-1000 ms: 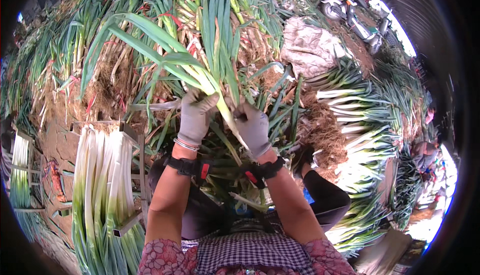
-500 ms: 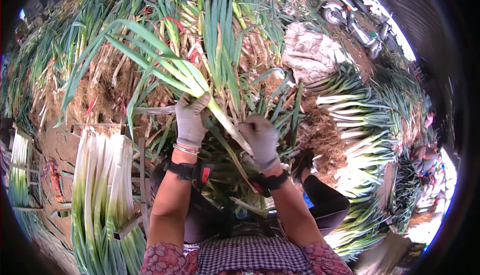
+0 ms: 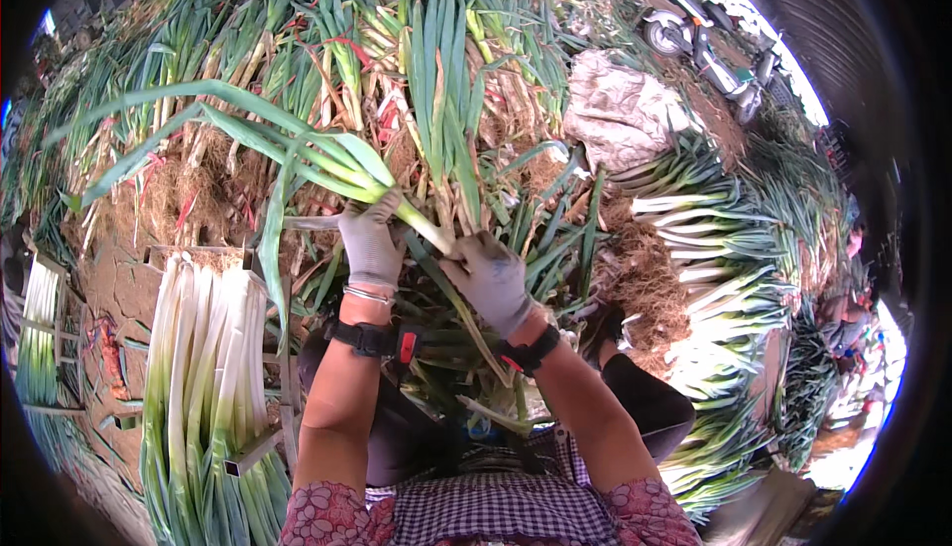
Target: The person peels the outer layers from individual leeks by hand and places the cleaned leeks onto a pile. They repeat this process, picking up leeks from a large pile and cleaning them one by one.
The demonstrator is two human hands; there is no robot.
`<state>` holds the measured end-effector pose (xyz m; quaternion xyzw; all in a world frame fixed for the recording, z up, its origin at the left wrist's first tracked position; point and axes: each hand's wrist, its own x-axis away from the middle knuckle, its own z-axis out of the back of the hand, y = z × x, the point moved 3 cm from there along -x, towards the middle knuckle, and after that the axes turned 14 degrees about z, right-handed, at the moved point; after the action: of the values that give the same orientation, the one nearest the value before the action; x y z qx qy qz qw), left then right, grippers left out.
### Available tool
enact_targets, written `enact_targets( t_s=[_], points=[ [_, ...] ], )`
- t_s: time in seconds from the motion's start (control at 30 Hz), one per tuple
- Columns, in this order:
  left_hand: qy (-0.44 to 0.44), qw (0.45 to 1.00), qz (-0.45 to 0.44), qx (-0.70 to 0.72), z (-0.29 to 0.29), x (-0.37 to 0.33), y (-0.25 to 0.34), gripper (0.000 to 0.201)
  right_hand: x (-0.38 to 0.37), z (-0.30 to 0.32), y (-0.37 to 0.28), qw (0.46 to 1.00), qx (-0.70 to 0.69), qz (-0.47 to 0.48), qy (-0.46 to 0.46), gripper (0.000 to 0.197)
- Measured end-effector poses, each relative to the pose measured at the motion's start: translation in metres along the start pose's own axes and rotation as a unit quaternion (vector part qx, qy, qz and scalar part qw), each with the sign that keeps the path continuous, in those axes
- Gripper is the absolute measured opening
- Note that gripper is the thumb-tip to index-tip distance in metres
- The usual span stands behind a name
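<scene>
A large green onion (image 3: 421,225) slants across in front of me, its white lower end toward the right and its long green leaves fanning out to the upper left. My left hand (image 3: 373,244), in a pale glove, is closed round the stalk just below where the leaves part. At the white end, my right hand (image 3: 489,276), gloved too, has its fingers bent and pinched on the stalk. Its palm side is hidden, so any loose skin between the fingers cannot be seen. A yellowish-green leaf strip (image 3: 468,330) hangs below, between my wrists.
Untrimmed green onions (image 3: 436,70) with rooty ends pile up ahead. On the left, a metal rack (image 3: 288,348) holds cleaned white stalks (image 3: 203,338). To the right lie a row of stalks (image 3: 709,278), a heap of roots (image 3: 645,288) and a pale sack (image 3: 620,110). Scooters (image 3: 709,55) stand farther back.
My right hand has moved slightly left and down from its blurred position and now grips the stalk's end. The onion's leaves have swung left and lower. My left hand has barely shifted.
</scene>
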<state>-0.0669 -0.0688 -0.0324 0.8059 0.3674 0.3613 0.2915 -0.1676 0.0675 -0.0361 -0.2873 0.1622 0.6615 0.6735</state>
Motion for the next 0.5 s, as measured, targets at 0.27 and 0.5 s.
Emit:
enact_targets(
  t_s=[0.27, 0.5],
  points=[
    [0.035, 0.999, -0.042, 0.004, 0.010, -0.003, 0.011, 0.016, 0.011, 0.053, 0.037, 0.985, -0.052, -0.127, 0.100, 0.016],
    [-0.044, 0.999, -0.001, 0.007, -0.005, 0.013, 0.001, 0.017, -0.021, 0.006, -0.007, 0.993, -0.058, -0.080, 0.059, 0.023]
  ],
)
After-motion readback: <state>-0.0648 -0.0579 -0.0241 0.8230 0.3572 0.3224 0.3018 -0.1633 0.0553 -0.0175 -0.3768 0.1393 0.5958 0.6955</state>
